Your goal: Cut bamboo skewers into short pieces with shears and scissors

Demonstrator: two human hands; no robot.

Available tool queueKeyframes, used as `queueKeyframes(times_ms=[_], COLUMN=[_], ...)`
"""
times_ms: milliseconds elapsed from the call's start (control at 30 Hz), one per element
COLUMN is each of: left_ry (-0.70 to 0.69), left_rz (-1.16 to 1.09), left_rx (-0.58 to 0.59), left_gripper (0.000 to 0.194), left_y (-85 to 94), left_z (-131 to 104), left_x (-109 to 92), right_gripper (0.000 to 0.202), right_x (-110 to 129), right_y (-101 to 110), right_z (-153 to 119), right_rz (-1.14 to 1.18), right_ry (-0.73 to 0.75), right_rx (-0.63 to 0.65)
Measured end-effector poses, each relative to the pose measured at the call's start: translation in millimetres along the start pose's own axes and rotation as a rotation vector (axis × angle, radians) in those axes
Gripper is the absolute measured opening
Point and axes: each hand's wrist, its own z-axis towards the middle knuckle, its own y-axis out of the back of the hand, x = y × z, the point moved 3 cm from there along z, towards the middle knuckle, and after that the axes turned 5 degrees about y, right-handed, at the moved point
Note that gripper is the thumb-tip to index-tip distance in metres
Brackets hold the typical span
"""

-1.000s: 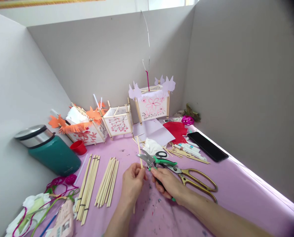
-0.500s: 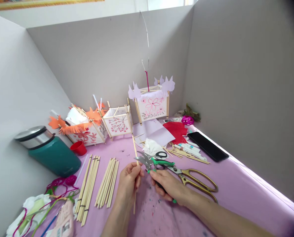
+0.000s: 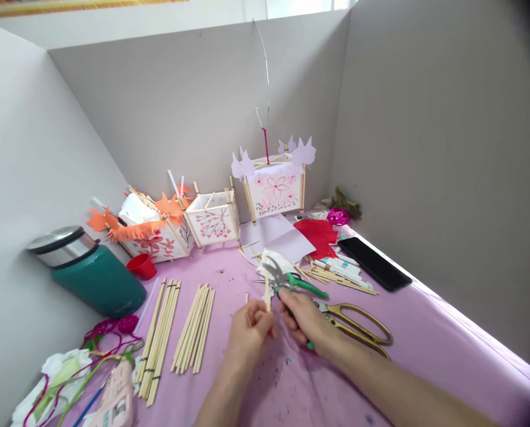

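My left hand (image 3: 252, 326) has its fingers closed on a thin wooden stick (image 3: 267, 293), which points up from the fingertips. Another short stick end (image 3: 247, 298) shows just above the knuckles; whether this hand holds it too, I cannot tell. My right hand (image 3: 307, 320) is wrapped round a pair of green-handled pruning shears (image 3: 307, 286). Their handles are spread, and the metal blades are close to the top of the stick. Under and beside my right hand lie scissors with gold handles (image 3: 367, 320). Crumpled white tissue (image 3: 280, 261) lies behind the blades.
Left of my hands lie loose sticks (image 3: 194, 329) and banded sticks (image 3: 158, 344). Farther left are a teal bottle (image 3: 98, 279) and a red cup (image 3: 142, 267). Paper-sided stick lanterns (image 3: 214, 225) stand behind. A black phone (image 3: 374, 263) and markers (image 3: 342, 270) lie to the right.
Both hands have shifted slightly, the left one rightward. The long stick that ran above and below my left hand now shows only as shorter pieces above it. The shears have moved right and up.
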Motion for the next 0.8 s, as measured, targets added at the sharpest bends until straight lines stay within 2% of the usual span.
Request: queueKeyframes(times_ms=[67, 133, 300, 500, 667, 800], left_ry=[0.026, 0.026, 0.028, 0.006, 0.005, 0.022], left_rz=[-0.022, -0.075, -0.199, -0.255, -0.229, -0.226], left_rx=[0.036, 0.032, -0.008, -0.069, -0.100, -0.083], left_gripper=[0.023, 0.026, 0.026, 0.027, 0.052, 0.068], left_y=[-6.0, -6.2, 7.7, 16.3, 17.0, 16.4], left_z=[-2, -3, -1, -1, 0, -2], left_x=[-2, -4, -6, -8, -11, -10], right_gripper=[0.041, 0.041, 0.037, 0.036, 0.037, 0.037], right_x=[2, 3, -2, -3, -7, -9], right_y=[8, 11, -8, -13, -14, -16], right_z=[4, 4, -7, -11, -12, -11], right_rz=[0.023, 0.035, 0.002, 0.020, -0.043, -0.054], right_ry=[0.012, 0.020, -0.008, -0.004, 0.014, 0.003], right_rx=[-0.048, -0.027, 0.146, 0.101, 0.185, 0.164])
